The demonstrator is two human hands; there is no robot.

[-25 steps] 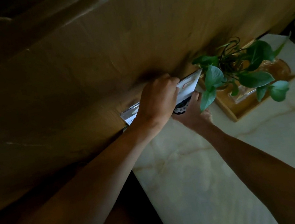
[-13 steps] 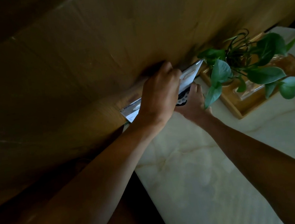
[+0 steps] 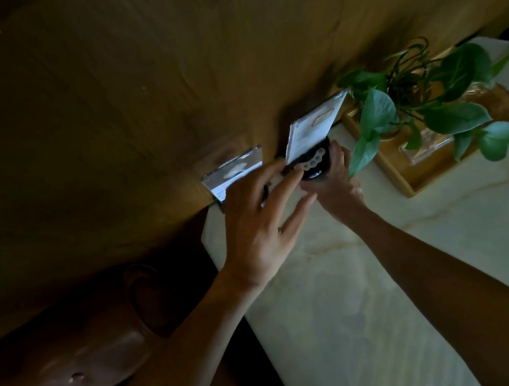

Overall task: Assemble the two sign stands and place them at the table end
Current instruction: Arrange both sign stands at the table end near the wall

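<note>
The scene is dim and underexposed, with a warm brownish cast. The brightest area is the pale marble table [image 3: 427, 265] on the right; the wood wall [image 3: 129, 96] fades to near black at the far left. Small glints shine on the brown seat [image 3: 58, 377] at near left. The left hand [image 3: 261, 222] shows slight motion blur. Straight lines bow strongly toward the edges, wide-angle distortion. The plant leaves [image 3: 455, 115] stay fairly sharp.

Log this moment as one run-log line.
left hand: open, off left sign stand | right hand: gripping right sign stand base | plant tray: adjacent
</note>
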